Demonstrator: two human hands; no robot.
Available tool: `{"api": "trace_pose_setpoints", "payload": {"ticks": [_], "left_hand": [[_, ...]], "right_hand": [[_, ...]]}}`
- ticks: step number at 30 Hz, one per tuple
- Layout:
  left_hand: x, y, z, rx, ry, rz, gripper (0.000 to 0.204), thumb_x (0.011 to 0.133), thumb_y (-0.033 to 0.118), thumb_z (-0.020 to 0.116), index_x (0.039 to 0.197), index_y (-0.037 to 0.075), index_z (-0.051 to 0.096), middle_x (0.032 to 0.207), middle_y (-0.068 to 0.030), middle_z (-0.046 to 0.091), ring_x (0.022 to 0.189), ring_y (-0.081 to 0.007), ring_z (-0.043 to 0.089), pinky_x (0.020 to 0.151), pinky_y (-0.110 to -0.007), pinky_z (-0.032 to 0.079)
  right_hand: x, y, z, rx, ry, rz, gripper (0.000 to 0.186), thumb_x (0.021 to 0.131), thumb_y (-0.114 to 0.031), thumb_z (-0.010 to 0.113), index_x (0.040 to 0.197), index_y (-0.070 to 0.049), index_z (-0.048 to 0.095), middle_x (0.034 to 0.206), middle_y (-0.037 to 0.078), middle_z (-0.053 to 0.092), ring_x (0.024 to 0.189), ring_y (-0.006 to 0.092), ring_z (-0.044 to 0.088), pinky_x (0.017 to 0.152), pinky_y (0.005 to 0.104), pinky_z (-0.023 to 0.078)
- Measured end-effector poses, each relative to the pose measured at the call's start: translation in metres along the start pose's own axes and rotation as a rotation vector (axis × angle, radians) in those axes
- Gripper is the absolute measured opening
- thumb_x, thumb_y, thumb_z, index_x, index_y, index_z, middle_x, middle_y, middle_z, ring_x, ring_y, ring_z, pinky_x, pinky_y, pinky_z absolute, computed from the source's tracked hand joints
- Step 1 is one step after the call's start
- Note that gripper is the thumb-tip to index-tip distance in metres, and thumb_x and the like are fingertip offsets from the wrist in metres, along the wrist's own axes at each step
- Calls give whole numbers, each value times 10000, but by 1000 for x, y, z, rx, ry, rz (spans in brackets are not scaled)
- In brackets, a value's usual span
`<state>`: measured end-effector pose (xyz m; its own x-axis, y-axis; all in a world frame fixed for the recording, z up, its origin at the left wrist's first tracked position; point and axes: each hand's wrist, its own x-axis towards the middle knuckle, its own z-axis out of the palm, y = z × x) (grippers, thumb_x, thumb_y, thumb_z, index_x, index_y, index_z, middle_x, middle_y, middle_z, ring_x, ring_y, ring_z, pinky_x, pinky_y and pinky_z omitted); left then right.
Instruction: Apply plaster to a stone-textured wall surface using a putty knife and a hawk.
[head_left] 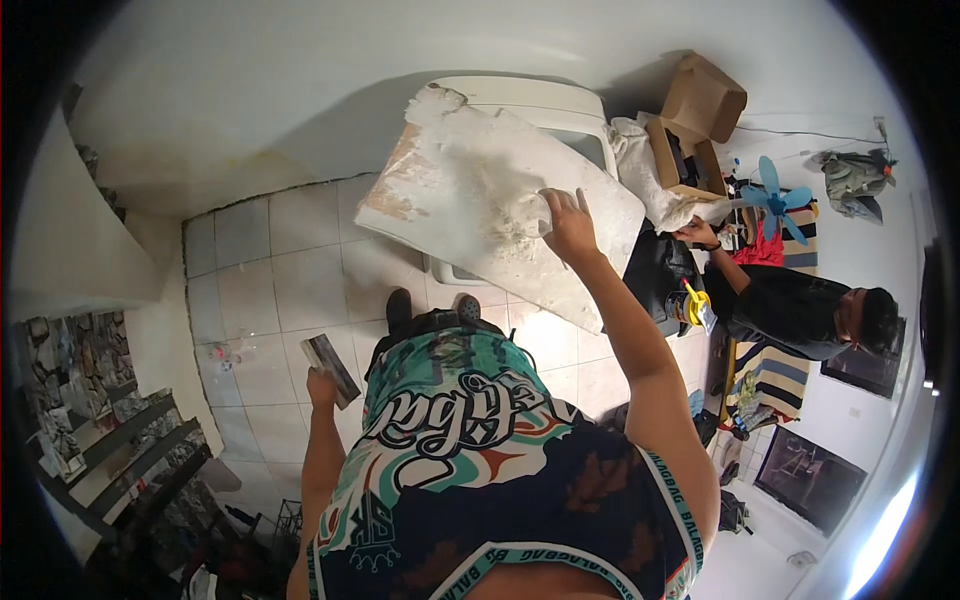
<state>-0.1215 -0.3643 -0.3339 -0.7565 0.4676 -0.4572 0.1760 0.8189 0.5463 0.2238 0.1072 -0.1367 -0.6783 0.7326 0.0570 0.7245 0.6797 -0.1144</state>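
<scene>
My left hand [321, 386] hangs low at my left side, closed on a plastering trowel [334, 372] with a flat, dark grey blade. My right hand [570, 224] reaches over a whitish, plaster-smeared board [590, 285]. Its fingers are bent round something white and rounded, whose kind I cannot make out. Beside those fingers lies a heap of white plaster or powder [510, 218] on the board. The board's left end is worn, with brownish patches showing. Beneath the board stands a white, box-like support [530, 95] against the wall.
To the right, another person [800, 310] in black reaches toward a white sack [645, 175]. Near them are an open cardboard box [690, 150], a blue-bladed fan [777, 200] and a yellow container [686, 306]. Pale tiles [300, 280] cover the floor; dark stair treads [125, 450] rise at left.
</scene>
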Motion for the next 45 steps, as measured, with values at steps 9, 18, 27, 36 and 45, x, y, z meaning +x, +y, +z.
{"api": "trace_pose_setpoints", "payload": {"ticks": [9,18,27,36,45], "left_hand": [[16,8,-5,-17,-7,-4,282,823,160,585,970,-73,526,891,-291,619,870,-449,616,741,-467,486],[15,-15,8,-48,-14,-52,281,803,174,587,935,-65,522,838,-284,616,806,-449,619,702,-462,489],[19,-14,9,-33,-28,-40,272,777,143,580,936,-65,507,852,-288,615,824,-453,614,716,-481,492],[19,-2,5,45,-39,-18,322,779,140,586,1003,-80,512,915,-301,613,868,-463,606,763,-482,490],[8,10,-12,93,-96,-3,302,788,122,554,1005,-82,506,944,-296,611,882,-458,604,773,-467,488]], "right_hand": [[2,-9,4,-91,-77,7,536,736,-89,659,1228,-92,445,1202,111,546,1183,276,489,1108,493,247],[2,-14,5,-166,-110,3,529,751,-93,636,1242,-96,440,1214,114,538,1189,275,479,1112,497,237],[1,-17,5,-204,-64,-48,515,754,-74,601,1246,-97,454,1189,129,557,1179,282,495,1102,509,247],[14,-10,-5,172,89,84,599,699,-102,725,1238,-74,467,1166,139,577,1116,315,543,1046,453,360],[70,53,17,650,397,431,713,604,-191,855,1191,-4,495,1130,160,619,1054,287,598,899,358,471]]}}
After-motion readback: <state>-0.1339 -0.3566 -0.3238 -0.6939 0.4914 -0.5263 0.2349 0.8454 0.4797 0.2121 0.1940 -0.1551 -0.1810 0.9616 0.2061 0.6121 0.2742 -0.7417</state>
